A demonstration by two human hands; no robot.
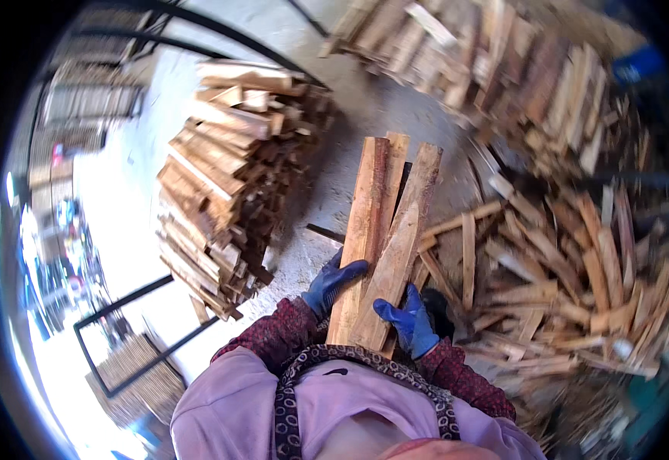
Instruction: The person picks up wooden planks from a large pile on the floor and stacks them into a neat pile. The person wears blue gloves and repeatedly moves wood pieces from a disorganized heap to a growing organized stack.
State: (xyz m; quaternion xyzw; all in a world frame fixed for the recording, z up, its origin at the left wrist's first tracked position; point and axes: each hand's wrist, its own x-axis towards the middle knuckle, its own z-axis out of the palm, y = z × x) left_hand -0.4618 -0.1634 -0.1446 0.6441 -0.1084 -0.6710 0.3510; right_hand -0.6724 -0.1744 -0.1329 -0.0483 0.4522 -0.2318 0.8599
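I hold a bundle of several split wooden planks (384,230) in front of my chest, their far ends pointing away from me. My left hand (331,282), in a blue glove, wraps the left side of the bundle near its lower end. My right hand (409,322), also blue-gloved, presses on the right side of the bundle a little lower. Both sleeves are dark red and patterned.
A tall neat stack of split wood (227,176) stands to my left on the concrete floor. A loose heap of wood pieces (572,291) lies to my right. Another stacked row (488,61) runs along the far side. A black metal frame (131,330) stands lower left.
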